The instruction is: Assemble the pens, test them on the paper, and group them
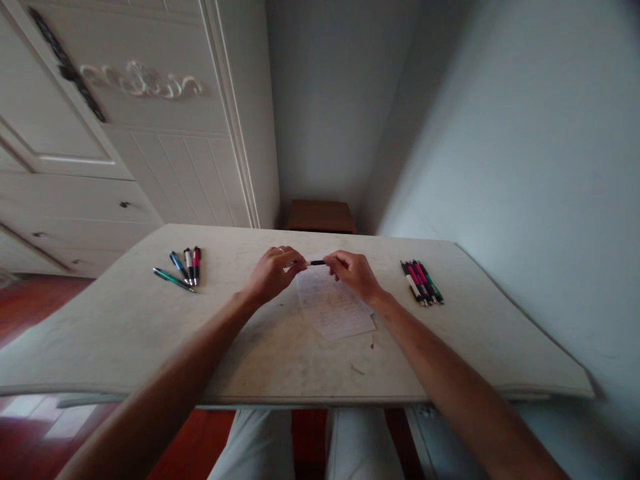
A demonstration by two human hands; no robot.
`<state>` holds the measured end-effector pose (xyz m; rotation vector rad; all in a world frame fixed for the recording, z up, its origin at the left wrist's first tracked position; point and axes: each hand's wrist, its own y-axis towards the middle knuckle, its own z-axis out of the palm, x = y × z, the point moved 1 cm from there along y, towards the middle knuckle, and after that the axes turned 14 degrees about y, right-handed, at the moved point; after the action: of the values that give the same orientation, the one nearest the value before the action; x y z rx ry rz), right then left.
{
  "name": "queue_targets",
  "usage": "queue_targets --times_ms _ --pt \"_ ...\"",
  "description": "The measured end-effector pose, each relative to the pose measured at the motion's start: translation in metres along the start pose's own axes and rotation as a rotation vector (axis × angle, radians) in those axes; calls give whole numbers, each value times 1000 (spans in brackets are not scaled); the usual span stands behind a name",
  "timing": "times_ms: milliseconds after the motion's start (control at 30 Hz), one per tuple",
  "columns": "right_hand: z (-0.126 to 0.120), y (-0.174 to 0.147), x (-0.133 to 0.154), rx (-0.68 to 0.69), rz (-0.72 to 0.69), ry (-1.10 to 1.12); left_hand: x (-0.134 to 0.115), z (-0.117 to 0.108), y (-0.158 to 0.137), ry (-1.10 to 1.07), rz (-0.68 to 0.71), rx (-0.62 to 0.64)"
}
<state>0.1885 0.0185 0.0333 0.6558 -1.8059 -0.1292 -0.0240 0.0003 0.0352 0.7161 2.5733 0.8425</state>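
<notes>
Between my two hands a pen (316, 263) with a black section and a pale section is held level, above the far end of a scribbled sheet of paper (336, 307). My left hand (276, 272) pinches its pale end between thumb and fingers; a ring shows on one finger. At the dark end, my right hand (353, 272) is closed on the pen with its fingertips. The two ends are partly covered by my fingers.
Several pens (188, 267) in blue, white, red and green lie at the left of the pale table (240, 373). Another row of pens (421, 283) lies at the right. A white cabinet (185, 167) stands at the left; behind the table is a brown wooden piece (320, 215).
</notes>
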Motion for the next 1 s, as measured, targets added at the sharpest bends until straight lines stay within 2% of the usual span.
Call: queue_targets --times_ms 100,300,367,467,533,600,700,800,900,1000 --pt "3 -1 0 -24 48 1 -1 0 0 -39 28 -33" --pt "6 0 -1 -79 88 178 -4 -1 0 -2 4 -51" --pt "5 2 -2 -103 76 194 -3 -2 0 40 -34 -59" --pt "2 4 -7 -144 51 193 2 -7 2 82 -168 -98" --pt "1 5 -9 -162 31 190 7 -9 3 46 -271 -48" --pt "-1 5 -11 -168 15 184 12 -8 3 -29 -342 79" --pt "-3 6 -13 -187 1 167 15 -4 3 -185 -369 192" --pt "-6 6 -15 -198 5 156 15 -2 5 -320 -359 126" --pt "-7 5 -14 -188 36 151 12 -4 6 -362 -340 33" --pt "-7 4 -11 -201 53 146 9 -6 7 -397 -327 0"
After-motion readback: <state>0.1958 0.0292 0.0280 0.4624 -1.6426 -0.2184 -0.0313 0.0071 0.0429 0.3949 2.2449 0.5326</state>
